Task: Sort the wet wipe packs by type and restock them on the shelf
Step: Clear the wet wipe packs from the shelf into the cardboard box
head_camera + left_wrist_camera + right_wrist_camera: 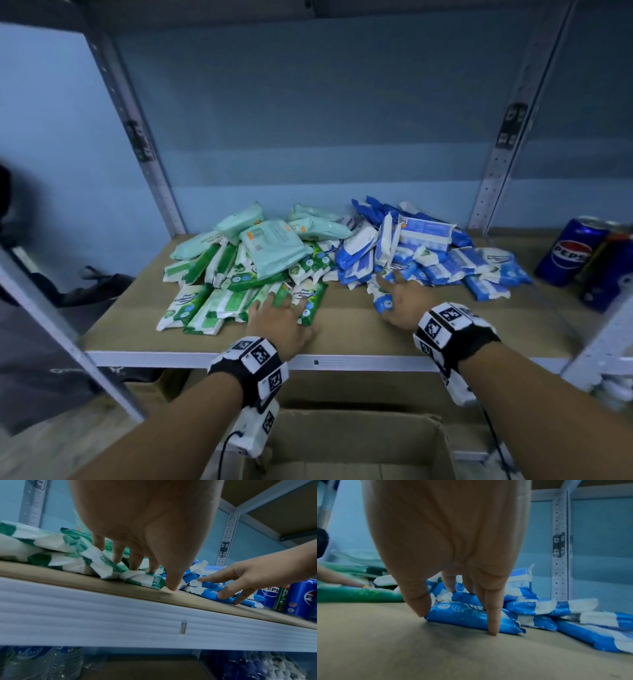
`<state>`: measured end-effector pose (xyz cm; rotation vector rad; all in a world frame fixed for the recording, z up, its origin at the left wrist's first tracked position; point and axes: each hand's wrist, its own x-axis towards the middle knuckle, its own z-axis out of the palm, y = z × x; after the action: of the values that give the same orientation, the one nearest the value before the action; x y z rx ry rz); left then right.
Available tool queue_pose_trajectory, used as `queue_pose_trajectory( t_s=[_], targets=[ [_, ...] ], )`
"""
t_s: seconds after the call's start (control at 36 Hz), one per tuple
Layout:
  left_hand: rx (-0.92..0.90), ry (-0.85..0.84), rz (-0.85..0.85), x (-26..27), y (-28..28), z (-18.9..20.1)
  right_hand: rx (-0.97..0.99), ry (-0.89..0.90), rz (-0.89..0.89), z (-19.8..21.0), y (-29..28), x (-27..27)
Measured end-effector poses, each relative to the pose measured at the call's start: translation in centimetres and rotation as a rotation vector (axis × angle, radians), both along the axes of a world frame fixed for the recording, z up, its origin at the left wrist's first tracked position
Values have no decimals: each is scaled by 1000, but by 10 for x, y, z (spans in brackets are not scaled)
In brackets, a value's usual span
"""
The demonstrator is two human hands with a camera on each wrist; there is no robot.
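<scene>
Your left hand (279, 317) lies flat, fingers spread, on green packs (205, 305); your right hand (399, 296) likewise presses blue packs (442, 270).

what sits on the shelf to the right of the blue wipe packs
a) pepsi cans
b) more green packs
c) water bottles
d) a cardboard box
a: blue Pepsi cans stand at the right end of the shelf, just past the blue wipe packs; the cardboard box is below the shelf, and the green packs lie on the left.
</scene>
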<state>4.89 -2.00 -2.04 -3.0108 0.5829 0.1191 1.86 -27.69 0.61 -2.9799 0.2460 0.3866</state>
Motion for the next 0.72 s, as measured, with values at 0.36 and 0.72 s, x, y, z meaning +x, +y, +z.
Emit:
queue_pose_trajectory(
  t_s=[0.36, 0.72],
  targets=[
    [-182, 2, -37, -19, 12, -7, 46, -95, 88, -1, -5, -43],
    [-263, -45, 160, -42, 4, 12, 172, -283, 5, 6, -29, -91]
  ],
)
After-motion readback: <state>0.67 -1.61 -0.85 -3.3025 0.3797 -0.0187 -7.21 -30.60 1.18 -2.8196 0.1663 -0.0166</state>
